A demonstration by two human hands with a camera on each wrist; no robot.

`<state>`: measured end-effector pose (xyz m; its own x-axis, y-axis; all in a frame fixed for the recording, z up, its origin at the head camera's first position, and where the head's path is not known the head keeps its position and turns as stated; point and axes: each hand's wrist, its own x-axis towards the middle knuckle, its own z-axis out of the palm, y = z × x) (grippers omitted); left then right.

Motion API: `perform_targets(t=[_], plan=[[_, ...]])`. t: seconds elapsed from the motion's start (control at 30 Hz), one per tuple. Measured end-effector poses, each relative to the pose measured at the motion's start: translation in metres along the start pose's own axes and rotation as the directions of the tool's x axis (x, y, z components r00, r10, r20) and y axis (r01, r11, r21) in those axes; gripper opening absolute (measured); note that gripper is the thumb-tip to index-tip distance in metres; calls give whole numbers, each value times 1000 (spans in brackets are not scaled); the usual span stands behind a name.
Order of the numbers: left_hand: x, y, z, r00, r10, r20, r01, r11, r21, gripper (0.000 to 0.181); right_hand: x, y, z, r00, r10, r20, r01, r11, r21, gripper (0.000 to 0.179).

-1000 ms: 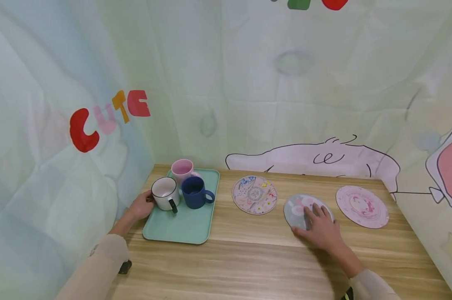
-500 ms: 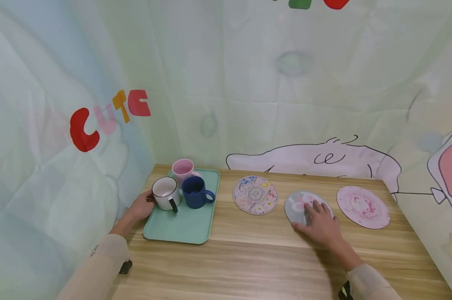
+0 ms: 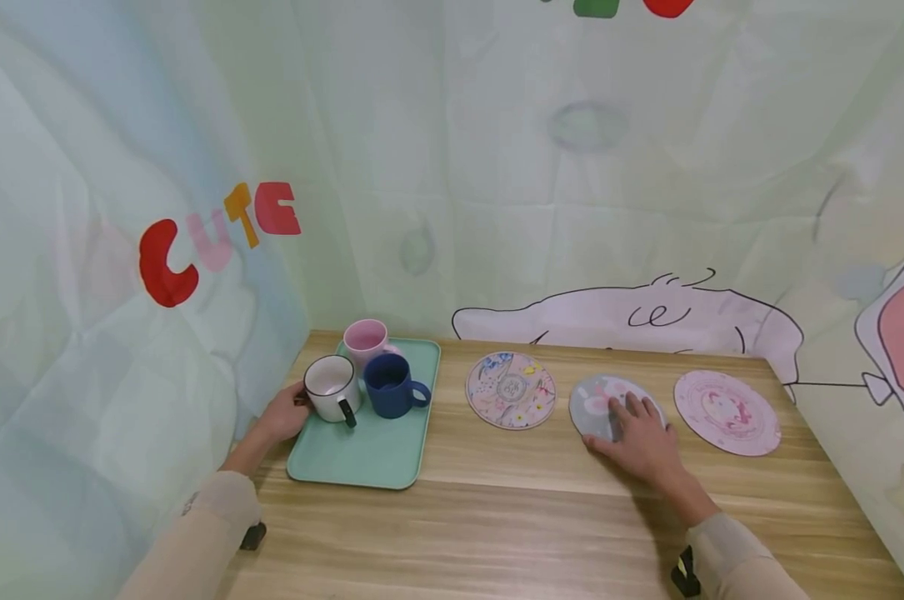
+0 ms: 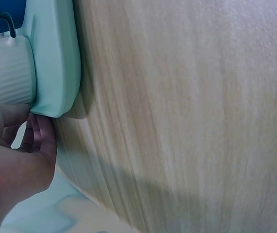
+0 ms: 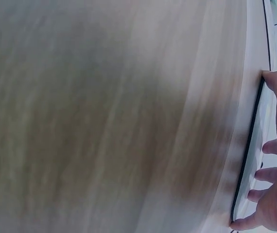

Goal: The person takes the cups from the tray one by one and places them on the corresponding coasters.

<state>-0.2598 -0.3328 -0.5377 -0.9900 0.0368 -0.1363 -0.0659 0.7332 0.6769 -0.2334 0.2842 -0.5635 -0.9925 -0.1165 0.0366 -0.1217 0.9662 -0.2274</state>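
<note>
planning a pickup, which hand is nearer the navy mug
Left. The left hand is left of the navy mug, past the white mug; the right hand is farther, on the grey disc.

A wooden table [image 3: 496,525] bears a green tray [image 3: 362,454], three round mats [image 3: 510,390].

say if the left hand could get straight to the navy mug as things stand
Probably not straight across: the white mug stands between the left hand and the navy mug, and that hand grips the tray by its edge. Letting go and reaching over might work.
</note>
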Motion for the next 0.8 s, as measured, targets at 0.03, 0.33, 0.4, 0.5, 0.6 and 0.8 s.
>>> perform_targets(t=[0.03,0.33,0.4,0.5,0.6,0.8], plan=[[0,0,0,1000,0,-1,0,1000,-1,48,1,0,0,1000,1,-1,-1,1000,-1,106],[0,1,1,1000,-10,1,10,1000,-12,50,7,3,0,1000,10,7,-9,1000,-12,107],[-1,1,1,1000,-11,1,11,1000,-16,51,8,2,-1,1000,11,13,-11,1000,-6,106],[-1,1,1,1000,-11,-2,11,1000,-19,52,11,2,-2,1000,15,16,-15,1000,6,105],[-1,1,0,1000,-11,-4,11,1000,-17,52,14,1,-3,1000,20,18,-20,1000,16,105],[0,0,1,1000,-9,-6,9,1000,-3,51,18,2,-3,999,21,25,-21,1000,19,104]])
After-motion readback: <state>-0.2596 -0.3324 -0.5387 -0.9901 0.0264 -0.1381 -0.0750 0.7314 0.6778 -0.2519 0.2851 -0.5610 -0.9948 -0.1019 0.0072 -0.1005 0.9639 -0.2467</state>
